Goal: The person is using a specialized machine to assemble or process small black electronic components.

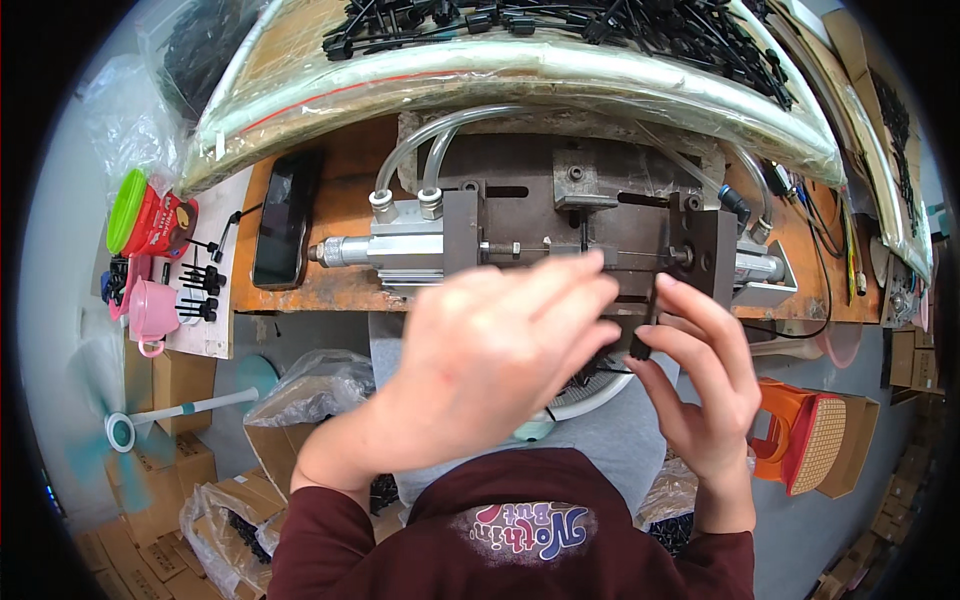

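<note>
My right hand (705,375) pinches a thin black rod with a thicker black end (641,346) between thumb and fingers, held steeply just in front of the metal fixture (530,220). Smeared by motion, my left hand (500,350) hovers before the fixture's middle, its fingers pointing right; whether it grips anything I cannot tell. The fixture has a silver pneumatic cylinder (408,250) on its left and another cylinder (757,268) on its right. A thin metal rod reaches inward from the left cylinder. Partly hidden below my hands is a round tub (590,400) with black pieces.
Many black rod parts (560,22) lie on the plastic-covered tray (500,65) at the back. A phone (284,220), a red tub with a green rim (150,220) and a pink cup (154,310) are at left. Clear hoses (440,140) arch behind. An orange stool (785,430) stands at right.
</note>
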Available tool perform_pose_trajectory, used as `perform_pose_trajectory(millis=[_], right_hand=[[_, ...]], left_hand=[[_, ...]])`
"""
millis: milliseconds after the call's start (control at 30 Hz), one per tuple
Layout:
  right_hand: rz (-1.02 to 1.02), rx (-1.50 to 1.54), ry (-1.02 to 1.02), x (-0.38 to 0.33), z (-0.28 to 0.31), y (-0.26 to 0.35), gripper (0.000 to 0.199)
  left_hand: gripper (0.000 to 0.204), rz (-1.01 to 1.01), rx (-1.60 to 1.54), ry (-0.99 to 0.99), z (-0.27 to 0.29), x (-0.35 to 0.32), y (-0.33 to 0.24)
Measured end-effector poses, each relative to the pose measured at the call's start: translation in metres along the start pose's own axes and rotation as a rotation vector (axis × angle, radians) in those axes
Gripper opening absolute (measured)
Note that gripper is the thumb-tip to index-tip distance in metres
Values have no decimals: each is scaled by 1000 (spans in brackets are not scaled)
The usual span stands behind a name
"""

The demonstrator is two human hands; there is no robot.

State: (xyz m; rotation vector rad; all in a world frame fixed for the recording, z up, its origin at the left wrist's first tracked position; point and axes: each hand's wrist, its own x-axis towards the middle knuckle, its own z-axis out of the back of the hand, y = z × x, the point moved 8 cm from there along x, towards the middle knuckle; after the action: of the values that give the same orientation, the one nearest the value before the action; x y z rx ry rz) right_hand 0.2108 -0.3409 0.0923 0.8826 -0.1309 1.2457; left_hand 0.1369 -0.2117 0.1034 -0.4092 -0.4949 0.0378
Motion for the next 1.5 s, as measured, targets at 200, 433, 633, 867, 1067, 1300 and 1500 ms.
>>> perform_pose_trajectory(millis=[200,433,633,867,1067,1300,1500], right_hand=[[66,-184,130,4,-36,2,23],[175,-347,182,14,-50,10,21],[155,-383,243,16,-48,11,23],[143,-154,-40,60,-9,11,25],[165,-185,-108,78,-1,-3,20],[196,-210,-22,85,-12,-3,25],[152,-253,255,99,-36,-36,37]], left_hand=[[16,-241,320,-470,73,75,24],[19,-42,347,-165,48,136,91],[22,39,10,-158,56,124,89],[21,69,38,-319,90,85,78],[28,67,-367,-455,93,40,61],[32,36,-173,-323,78,-12,27],[40,2,-212,-356,61,-34,12]])
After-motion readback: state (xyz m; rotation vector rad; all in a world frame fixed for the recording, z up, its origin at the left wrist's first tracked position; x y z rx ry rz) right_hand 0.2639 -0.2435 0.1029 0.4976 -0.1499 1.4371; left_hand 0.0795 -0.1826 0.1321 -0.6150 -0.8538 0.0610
